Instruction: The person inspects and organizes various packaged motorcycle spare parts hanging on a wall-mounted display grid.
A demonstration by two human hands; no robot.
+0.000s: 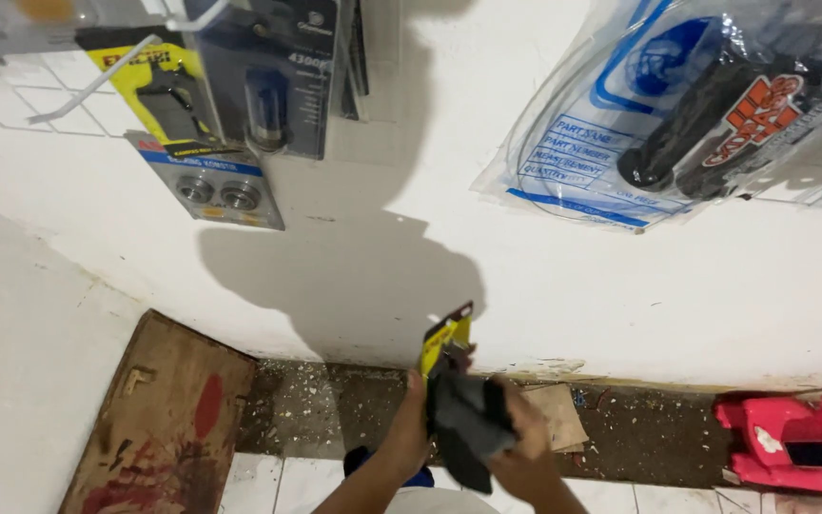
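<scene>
Both hands meet low in the view, in front of the white wall (pixel 544 286), and share one thing: a yellow pack (pixel 445 341) with a dark grey cloth (pixel 468 424) bunched under it. The left hand (pixel 409 419) comes up from below and closes around the left side of the cloth, thumb up along the pack's lower edge. The right hand (pixel 525 447) wraps the cloth from the right, fingers curled tight into the fabric. The pack stands tilted, its top corner leaning right, just in front of the wall's foot; how much of it the cloth hides cannot be told.

On the wall, high and left of the pack, hang packaged goods on a wire hook (pixel 97 81): a yellow card (pixel 149 81), a dark blue box (pixel 273 76) and a blister card (pixel 216 186) with two round metal parts. High and right of the pack hangs a clear bag (pixel 620 124) with blue print holding a black grip.

Below the wall runs a dirty strip of floor (pixel 335 409) strewn with chips. A worn wooden board (pixel 159 419) with red stains leans left of the pack, and a red plastic part (pixel 792 443) lies far right of it. A scrap of cardboard (pixel 558 414) rests just behind the right hand.
</scene>
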